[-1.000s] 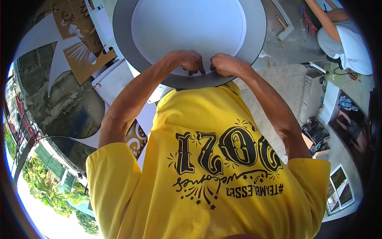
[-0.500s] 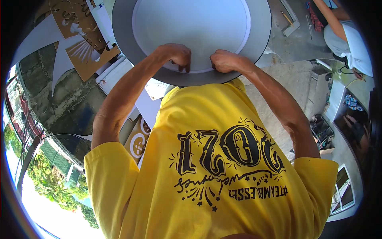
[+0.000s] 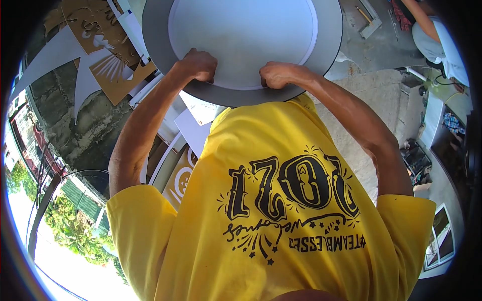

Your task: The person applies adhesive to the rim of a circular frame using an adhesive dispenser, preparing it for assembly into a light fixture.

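A large round grey panel [image 3: 155, 45] fills the top of the head view, close against the front of the yellow shirt. On it a thin white ring [image 3: 314, 37] stands around a pale inner face [image 3: 241, 35]. My left hand [image 3: 201, 65] is closed at the ring's near left part, its fingertips pressed together there. Further right, my right hand [image 3: 279, 75] pinches the ring's near edge, knuckles up. The fingers partly cover the ring at both places, so the exact grip is hard to see.
Brown and white cut-out sheets [image 3: 108, 72] lie at the left. Pale boards [image 3: 193, 128] sit by my left side. Another person [image 3: 442, 47] is at the upper right. A crate of dark items [image 3: 415, 163] stands on the right; a yellow-handled tool [image 3: 364, 14] lies at the top right.
My left hand has moved left along the ring and its fingers have closed more. My right hand has shifted slightly left. The round panel has hardly moved.
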{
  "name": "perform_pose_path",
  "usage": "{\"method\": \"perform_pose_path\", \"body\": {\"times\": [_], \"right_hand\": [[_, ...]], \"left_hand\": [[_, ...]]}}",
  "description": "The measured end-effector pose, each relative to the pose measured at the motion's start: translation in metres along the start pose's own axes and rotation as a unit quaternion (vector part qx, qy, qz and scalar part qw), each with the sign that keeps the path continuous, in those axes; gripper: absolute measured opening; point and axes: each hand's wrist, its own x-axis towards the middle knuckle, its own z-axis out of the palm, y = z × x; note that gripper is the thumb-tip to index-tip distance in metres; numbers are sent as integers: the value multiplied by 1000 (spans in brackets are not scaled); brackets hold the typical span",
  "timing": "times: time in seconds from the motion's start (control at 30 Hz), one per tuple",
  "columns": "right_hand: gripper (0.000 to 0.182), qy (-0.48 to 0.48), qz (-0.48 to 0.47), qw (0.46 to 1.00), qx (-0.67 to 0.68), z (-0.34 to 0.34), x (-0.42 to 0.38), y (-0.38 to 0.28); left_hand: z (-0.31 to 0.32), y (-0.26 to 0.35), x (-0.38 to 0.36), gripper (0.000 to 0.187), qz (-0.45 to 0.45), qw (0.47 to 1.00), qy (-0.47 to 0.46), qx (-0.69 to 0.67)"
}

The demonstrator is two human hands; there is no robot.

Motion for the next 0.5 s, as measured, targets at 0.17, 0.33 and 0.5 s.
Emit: {"method": "perform_pose_path", "body": {"times": [0.17, 0.33, 0.5], "right_hand": [[20, -35, 5, 996, 85, 1, 16, -7], [22, -66, 19, 991, 115, -7, 19, -19], [25, -57, 5, 988, 146, 1, 32, -20]], "left_hand": [[6, -5, -2, 17, -16, 998, 22, 62], [5, -20, -11, 15, -30, 989, 79, 119], [9, -22, -4, 14, -26, 989, 75, 125]]}}
